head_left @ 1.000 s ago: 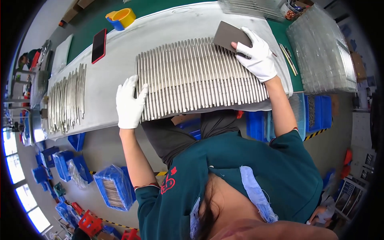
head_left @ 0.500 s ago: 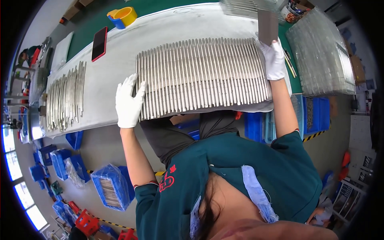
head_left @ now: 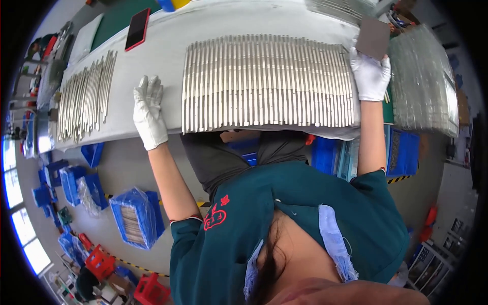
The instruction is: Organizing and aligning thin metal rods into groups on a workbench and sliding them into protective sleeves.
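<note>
- Flat grey-brown rectangular pad (head_left: 373,38), up at the table's far right corner; the right white-gloved hand (head_left: 371,76) has it, thumb and fingers closed around its near end.
- The left white-gloved hand (head_left: 150,114) is raised at the table's near edge, fingers stretched out close together, empty.
- Between the hands, a long row of slim silvery metal rods (head_left: 264,81) lies side by side on the white-covered table (head_left: 155,58); a looser bunch of thin metal rods (head_left: 87,96) lies further left.
- Red stitched emblem (head_left: 215,218) with small lettering on the dark green shirt (head_left: 300,190).
- Blue plastic bin (head_left: 151,223) in clear wrap on the floor, holding packed thin rods.
- Blue bins (head_left: 409,157) under the right end; I can't make out their contents.
- Yellow-and-blue object (head_left: 173,4), cut off at the top edge.
- Some right fingertips are hidden behind the pad.
</note>
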The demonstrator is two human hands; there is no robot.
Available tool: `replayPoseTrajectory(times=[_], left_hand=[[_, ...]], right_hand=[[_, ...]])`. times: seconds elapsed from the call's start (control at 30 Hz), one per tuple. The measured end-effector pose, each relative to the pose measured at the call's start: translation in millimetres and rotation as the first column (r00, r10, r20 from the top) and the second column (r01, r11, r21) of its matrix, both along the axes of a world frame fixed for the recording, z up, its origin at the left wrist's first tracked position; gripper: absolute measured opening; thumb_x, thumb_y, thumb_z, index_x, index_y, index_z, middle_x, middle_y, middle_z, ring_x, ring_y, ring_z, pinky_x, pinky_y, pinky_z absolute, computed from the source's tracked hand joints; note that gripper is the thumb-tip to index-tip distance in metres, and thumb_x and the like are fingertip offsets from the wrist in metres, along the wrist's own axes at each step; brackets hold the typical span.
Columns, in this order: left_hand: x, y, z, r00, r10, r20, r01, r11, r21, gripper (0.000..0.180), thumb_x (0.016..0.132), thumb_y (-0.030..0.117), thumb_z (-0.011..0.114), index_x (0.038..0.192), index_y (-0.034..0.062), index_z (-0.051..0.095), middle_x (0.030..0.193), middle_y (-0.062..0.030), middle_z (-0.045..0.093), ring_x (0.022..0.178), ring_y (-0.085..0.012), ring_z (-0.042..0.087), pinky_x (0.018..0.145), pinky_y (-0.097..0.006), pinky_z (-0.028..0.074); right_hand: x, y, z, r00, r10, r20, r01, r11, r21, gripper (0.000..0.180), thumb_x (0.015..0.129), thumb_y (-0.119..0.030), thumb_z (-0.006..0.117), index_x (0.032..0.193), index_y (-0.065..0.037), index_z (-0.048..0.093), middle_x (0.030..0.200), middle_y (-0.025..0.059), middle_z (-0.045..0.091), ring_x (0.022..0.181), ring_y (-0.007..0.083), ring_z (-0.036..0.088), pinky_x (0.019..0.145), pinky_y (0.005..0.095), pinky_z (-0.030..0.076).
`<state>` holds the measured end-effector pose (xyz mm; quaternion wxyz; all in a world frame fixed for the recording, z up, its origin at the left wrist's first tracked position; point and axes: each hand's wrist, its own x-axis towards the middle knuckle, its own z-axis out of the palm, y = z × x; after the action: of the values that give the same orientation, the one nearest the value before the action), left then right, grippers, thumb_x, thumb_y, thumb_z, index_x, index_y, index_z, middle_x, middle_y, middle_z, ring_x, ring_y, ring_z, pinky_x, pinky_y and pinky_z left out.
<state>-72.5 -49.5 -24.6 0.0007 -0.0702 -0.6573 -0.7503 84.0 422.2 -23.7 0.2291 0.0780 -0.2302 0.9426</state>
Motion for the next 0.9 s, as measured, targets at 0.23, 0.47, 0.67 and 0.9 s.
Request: replayPoseTrajectory(times=[0.23,0.47,0.67,0.9], left_hand=[[48,-14,2,0.908,-0.288,-0.303,-0.007,0.713,-0.701,0.059,0.087,0.045,0.059,0.126,0.0008,0.055,0.127,-0.0168,0.057,0.122,-0.0285,0.050,0.110,-0.041,0.030],[53,-2,10,0.699,-0.537,-0.472,-0.255,0.429,-0.867,0.082,0.061,0.061,0.069,0.115,-0.0013,0.060,0.117,-0.0205,0.058,0.108,-0.0361,0.053,0.099,-0.046,0.036],[39,9,17,0.605,-0.637,-0.478,-0.216,0.447,-0.868,0.084,0.056,0.065,0.064,0.105,-0.0039,0.062,0.109,-0.0189,0.060,0.098,-0.0344,0.054,0.089,-0.043,0.040],[53,12,14,0.695,-0.576,-0.430,-0.207,0.413,-0.887,0.079,0.065,0.062,0.064,0.111,-0.0017,0.061,0.116,-0.0180,0.059,0.104,-0.0346,0.053,0.093,-0.045,0.038]], right_hand=[[-1,-2,0,0.998,-0.050,0.045,0.043,0.988,0.150,0.051,0.088,-0.025,0.059,0.132,-0.003,0.044,0.133,0.0146,0.048,0.122,0.0309,0.046,0.104,0.0513,0.039],[-10,-20,-1,0.792,-0.532,0.301,0.261,0.739,0.621,0.049,0.091,-0.030,0.058,0.128,-0.001,0.047,0.126,0.0106,0.054,0.115,0.0252,0.053,0.101,0.0417,0.042],[-12,-22,-4,0.725,-0.614,0.312,0.242,0.652,0.719,0.047,0.094,-0.023,0.055,0.133,0.000,0.043,0.129,0.0120,0.052,0.117,0.0257,0.053,0.102,0.0422,0.042],[-12,-35,1,0.662,-0.677,0.322,0.173,0.555,0.813,0.055,0.094,-0.020,0.056,0.141,0.000,0.035,0.135,0.0135,0.045,0.118,0.0248,0.052,0.102,0.0384,0.043]])
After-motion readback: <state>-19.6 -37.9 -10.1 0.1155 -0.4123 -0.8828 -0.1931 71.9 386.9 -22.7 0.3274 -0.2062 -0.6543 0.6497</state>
